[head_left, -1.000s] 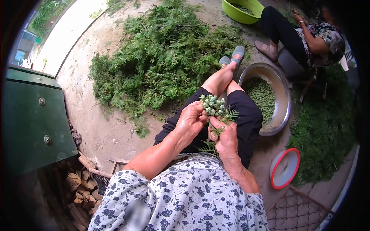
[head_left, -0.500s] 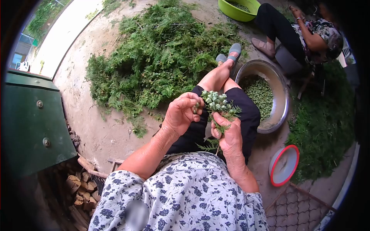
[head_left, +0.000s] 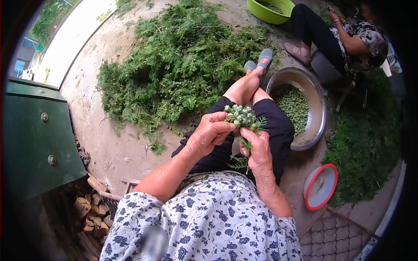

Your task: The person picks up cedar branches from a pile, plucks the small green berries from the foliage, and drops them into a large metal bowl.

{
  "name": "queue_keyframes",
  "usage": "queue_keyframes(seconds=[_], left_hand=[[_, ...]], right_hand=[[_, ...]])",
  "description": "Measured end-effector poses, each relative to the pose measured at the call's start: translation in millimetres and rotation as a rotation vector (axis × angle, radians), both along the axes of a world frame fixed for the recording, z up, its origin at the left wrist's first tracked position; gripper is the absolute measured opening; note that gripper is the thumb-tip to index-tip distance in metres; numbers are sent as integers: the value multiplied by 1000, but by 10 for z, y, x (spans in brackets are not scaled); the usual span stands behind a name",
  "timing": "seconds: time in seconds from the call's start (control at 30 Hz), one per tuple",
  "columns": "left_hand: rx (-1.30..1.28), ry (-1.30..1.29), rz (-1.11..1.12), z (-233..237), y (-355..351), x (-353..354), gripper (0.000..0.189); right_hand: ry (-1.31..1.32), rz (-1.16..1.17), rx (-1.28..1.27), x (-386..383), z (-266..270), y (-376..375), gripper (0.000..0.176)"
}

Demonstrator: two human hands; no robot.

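A cypress sprig (head_left: 241, 115) with a cluster of pale green, knobbly cones at its top stands upright above my lap. My right hand (head_left: 258, 150) is closed round its stem, with thumb and fingers just below the cones; leafy bits stick out beneath the palm. From the other side my left hand (head_left: 213, 132) reaches in, thumb and forefinger pinched on a green cone at the cluster's left edge. Its other fingers are curled, and what lies inside them is hidden. A steel basin (head_left: 317, 111) beside my right knee holds many picked green cones (head_left: 291, 108).
A big heap of cypress branches (head_left: 174, 65) lies ahead; more cut greenery (head_left: 361, 152) lies at right. A red-rimmed bowl (head_left: 321, 187), a lime-green tub (head_left: 272, 13) and a seated person (head_left: 348, 39) are on the right side. Firewood (head_left: 91, 215) and a green metal panel (head_left: 41, 143) are at left.
My left hand has moved right, from beside the sprig to its cones, and now pinches there. The right hand holds the sprig almost in place, tilted slightly left.
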State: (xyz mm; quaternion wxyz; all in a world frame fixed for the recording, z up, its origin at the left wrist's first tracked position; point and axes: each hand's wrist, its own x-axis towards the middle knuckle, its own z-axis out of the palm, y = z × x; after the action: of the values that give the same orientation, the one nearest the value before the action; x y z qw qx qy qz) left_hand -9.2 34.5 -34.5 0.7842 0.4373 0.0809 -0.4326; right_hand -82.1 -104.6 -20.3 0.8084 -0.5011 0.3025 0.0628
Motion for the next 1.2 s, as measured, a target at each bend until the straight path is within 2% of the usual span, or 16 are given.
queue_keyframes(seconds=[0.13, 0.3, 0.37, 0.43, 0.47, 0.57, 0.73, 0.8, 0.83, 0.93, 1.07, 1.13, 1.2], left_hand=[[158, -96, -61, 125, -75, -46, 9], [63, -20, 16, -46, -59, -104, 10], [-112, 93, 35, -153, -34, -112, 12], [-185, 143, 25, -210, -38, -100, 14], [-257, 194, 18, -215, -36, -100, 16], [-191, 196, 60, -122, -43, -107, 13], [-168, 173, 74, -153, 52, -69, 13], [-113, 77, 114, -189, 70, -93, 13], [-96, 132, 152, -136, 61, -104, 13], [-95, 192, 224, -103, 52, -121, 12], [-20, 47, 90, -87, 5, -219, 10], [41, -2, 90, -27, -74, -281, 14], [57, -21, 106, -40, -110, -294, 17]], right_hand=[[-6, -2, -69, 4, -1, 3, 10], [10, -51, -63, 5, 52, 56, 11], [-3, -69, -49, -12, 13, 51, 11], [-81, 32, 213, -28, -70, -14, 12], [-82, 32, 213, -29, -72, -29, 12], [-77, 75, 211, -8, -47, -41, 13], [-41, 9, -34, 5, 29, 10, 14], [-101, 4, -125, -3, -44, 31, 14], [-161, 1, -217, -8, -81, 37, 14], [-116, 5, -239, -24, -114, -15, 13], [-150, -21, -406, -16, -167, -23, 13], [-283, -37, -599, -12, -205, -15, 12], [-308, -16, -667, -20, -200, -10, 11]])
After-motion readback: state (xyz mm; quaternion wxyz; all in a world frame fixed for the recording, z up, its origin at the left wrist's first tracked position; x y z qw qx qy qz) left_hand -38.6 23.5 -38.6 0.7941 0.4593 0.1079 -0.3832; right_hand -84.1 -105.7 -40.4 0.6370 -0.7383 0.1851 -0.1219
